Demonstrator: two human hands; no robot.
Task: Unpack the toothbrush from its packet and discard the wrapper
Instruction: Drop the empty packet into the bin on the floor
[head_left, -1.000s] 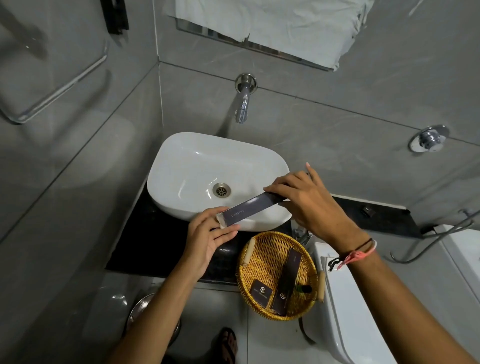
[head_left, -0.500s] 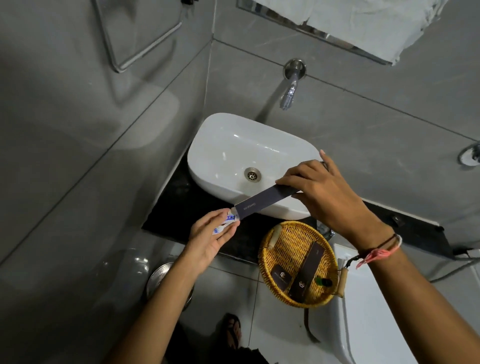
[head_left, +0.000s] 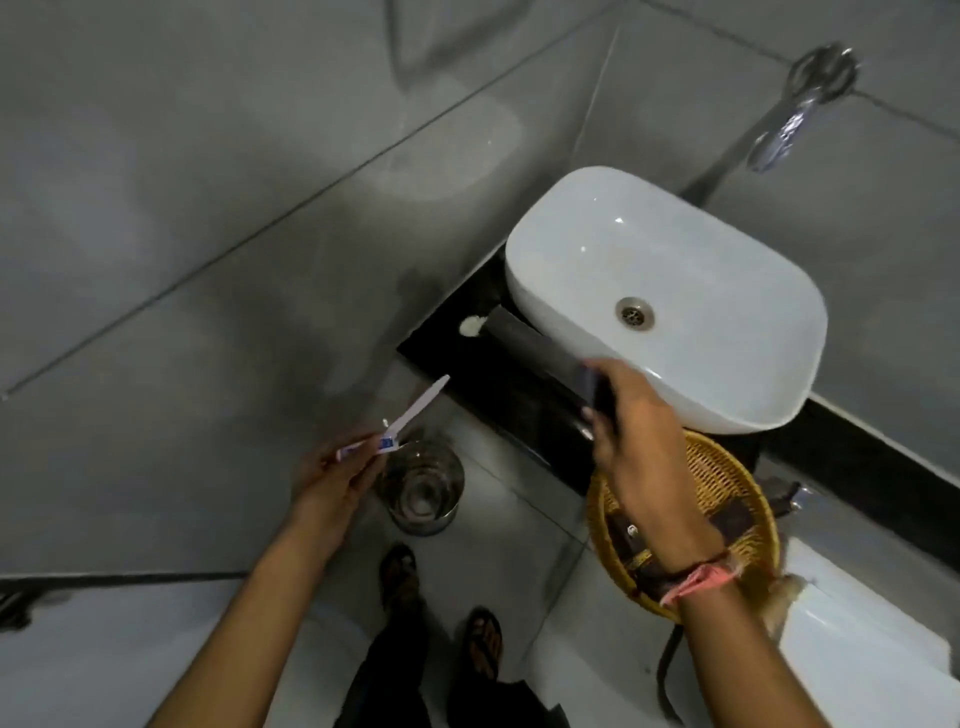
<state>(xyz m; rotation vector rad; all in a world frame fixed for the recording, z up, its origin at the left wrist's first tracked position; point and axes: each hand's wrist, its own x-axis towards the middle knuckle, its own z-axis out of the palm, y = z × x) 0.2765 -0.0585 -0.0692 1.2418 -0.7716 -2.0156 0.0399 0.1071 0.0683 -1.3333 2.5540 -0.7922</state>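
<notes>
My left hand (head_left: 332, 480) pinches a thin white toothbrush (head_left: 418, 408) together with a small tube bearing a blue label (head_left: 385, 443). The brush handle points up and to the right, above a steel bin (head_left: 423, 491) on the floor. My right hand (head_left: 641, 457) grips the long dark packet (head_left: 527, 343) by one end. The packet is blurred and reaches up-left along the sink's front edge, ending in a pale tip (head_left: 472, 326). The two hands are well apart.
A white basin (head_left: 691, 249) sits on a black counter (head_left: 467, 364) under a wall tap (head_left: 784, 124). Under my right wrist, a wicker basket (head_left: 727, 478) holds dark sachets. Sandalled feet (head_left: 485, 642) stand on the tiled floor. A white fixture (head_left: 857, 649) fills the lower right.
The toothbrush and small tube have come out of the packet in my left hand, which moved down-left over the bin. The view swung left and down.
</notes>
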